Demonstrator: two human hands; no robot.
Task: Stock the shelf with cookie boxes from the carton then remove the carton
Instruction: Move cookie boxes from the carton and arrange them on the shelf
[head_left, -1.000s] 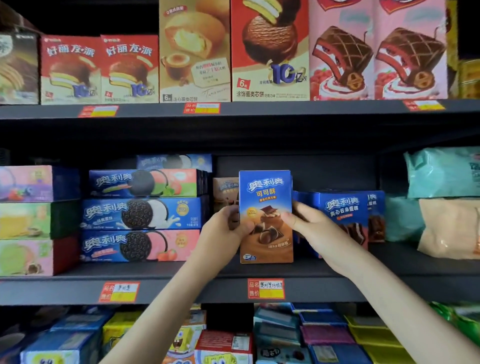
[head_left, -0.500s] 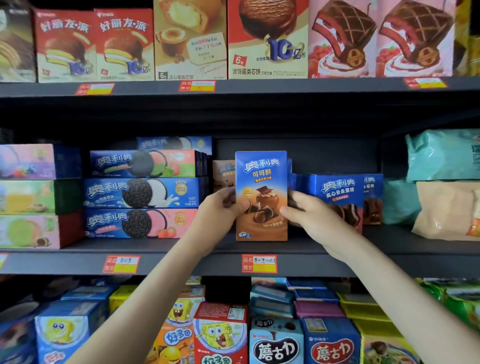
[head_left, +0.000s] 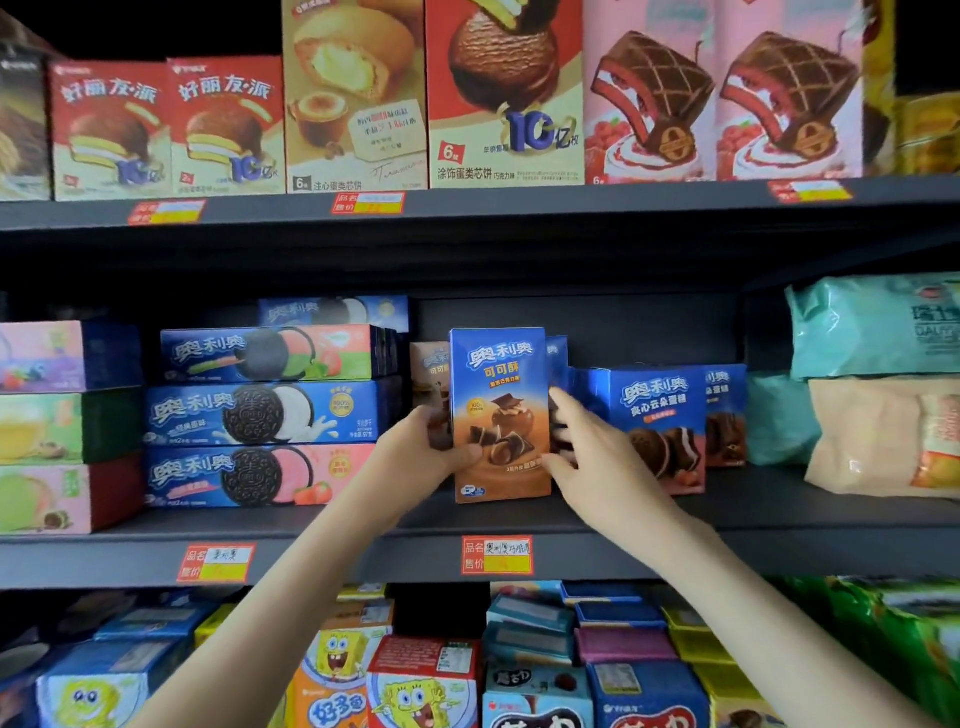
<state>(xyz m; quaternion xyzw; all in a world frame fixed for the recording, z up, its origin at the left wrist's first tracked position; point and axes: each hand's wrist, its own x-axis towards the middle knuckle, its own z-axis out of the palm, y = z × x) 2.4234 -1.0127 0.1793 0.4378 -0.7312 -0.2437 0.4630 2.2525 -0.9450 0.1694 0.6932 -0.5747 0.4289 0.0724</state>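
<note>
Nearest, at mid-frame, the left hand (head_left: 421, 449) grips the left edge of the tall blue-and-brown cardboard cookie box (head_left: 498, 415). The right hand (head_left: 592, 452) curls round the box's right edge, thumb on the front. The box stands upright at the front of the dark grey metal shelf (head_left: 363, 561), centre of the frame, with a matching blue box (head_left: 557, 353) just behind it. Stocking seems under way. The carton is out of view, so how many boxes remain cannot be told, and its removal is presumably yet to come.

glossy cardboard cookie box (head_left: 500, 415), matt shelf (head_left: 363, 558)
</note>
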